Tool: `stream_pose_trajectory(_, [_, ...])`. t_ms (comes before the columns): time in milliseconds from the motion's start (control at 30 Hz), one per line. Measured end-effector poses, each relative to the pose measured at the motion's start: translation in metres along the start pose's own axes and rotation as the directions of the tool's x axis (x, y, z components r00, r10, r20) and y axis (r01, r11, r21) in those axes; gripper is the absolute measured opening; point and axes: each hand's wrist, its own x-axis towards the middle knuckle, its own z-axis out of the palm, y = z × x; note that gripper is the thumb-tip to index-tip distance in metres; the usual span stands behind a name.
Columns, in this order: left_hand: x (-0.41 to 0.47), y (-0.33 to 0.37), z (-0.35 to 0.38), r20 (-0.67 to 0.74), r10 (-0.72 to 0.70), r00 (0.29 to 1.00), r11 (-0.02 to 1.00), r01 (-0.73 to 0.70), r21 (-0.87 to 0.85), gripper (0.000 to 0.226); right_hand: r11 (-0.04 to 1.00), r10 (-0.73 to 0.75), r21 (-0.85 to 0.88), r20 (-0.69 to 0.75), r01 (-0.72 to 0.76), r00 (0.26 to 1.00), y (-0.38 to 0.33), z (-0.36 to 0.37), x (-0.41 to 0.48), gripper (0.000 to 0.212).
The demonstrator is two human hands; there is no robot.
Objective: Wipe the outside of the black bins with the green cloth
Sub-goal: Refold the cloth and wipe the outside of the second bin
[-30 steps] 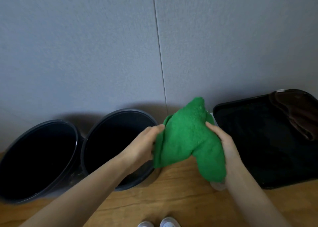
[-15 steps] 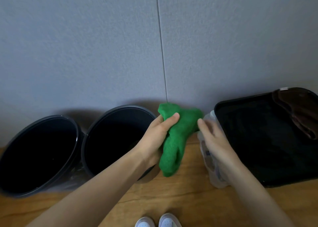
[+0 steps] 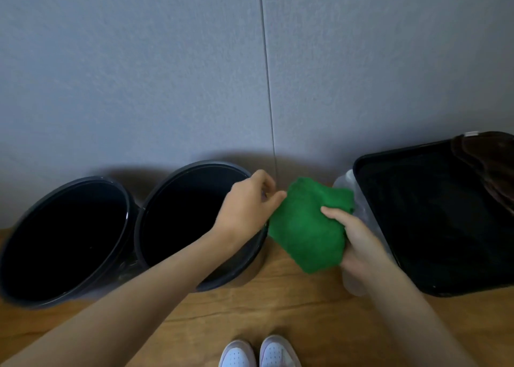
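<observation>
Two round black bins stand side by side against the grey wall, the left bin [image 3: 16,244] and the middle bin [image 3: 200,166]. A rectangular black bin [image 3: 370,199] stands at the right. Between the middle and right bins I hold the bunched green cloth [image 3: 306,227]. My right hand [image 3: 358,244] grips its lower right side. My left hand [image 3: 247,202], over the middle bin's right rim, pinches the cloth's upper left corner.
A clear plastic bottle [image 3: 340,180] stands behind the cloth, against the rectangular bin. A dark brown cloth [image 3: 489,166] hangs over that bin's far right corner. The floor is wood; my white shoes [image 3: 258,352] show at the bottom edge.
The cloth went from my left hand alone to both hands. My right hand closed on it and it shifted right and lower; my left hand now only pinches a corner.
</observation>
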Motion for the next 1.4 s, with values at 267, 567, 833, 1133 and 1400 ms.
stream_pose_trajectory(267, [-0.049,-0.068,0.031,0.433,-0.342,0.834,0.794,0.010,0.608,0.046,0.991,-0.044,-0.131,-0.226,0.015,0.973,0.015,-0.018,0.024,0.014])
stream_pose_trajectory(567, [-0.044,-0.057,-0.007,0.213,-0.231,0.949,0.963,0.192,0.189,0.017,0.980,-0.038,-0.200,-0.202,-0.003,0.979,0.017,-0.011,0.023,0.012])
stream_pose_trajectory(833, [-0.014,-0.029,-0.057,0.259,-0.324,0.910,0.842,0.402,-0.358,0.021,0.870,-0.226,-0.470,-0.111,0.149,0.968,0.006,0.001,0.010,0.026])
stream_pose_trajectory(1133, [-0.009,-0.052,-0.042,0.297,-0.496,0.816,0.606,0.571,-0.554,0.030,0.462,-0.596,-0.816,0.005,0.347,0.803,0.026,0.005,0.022,0.024])
stream_pose_trajectory(1400, [-0.010,-0.072,-0.028,0.196,-0.561,0.804,0.577,0.549,-0.604,0.042,-0.149,-0.468,-0.748,0.630,0.647,0.620,0.120,0.048,-0.004,0.086])
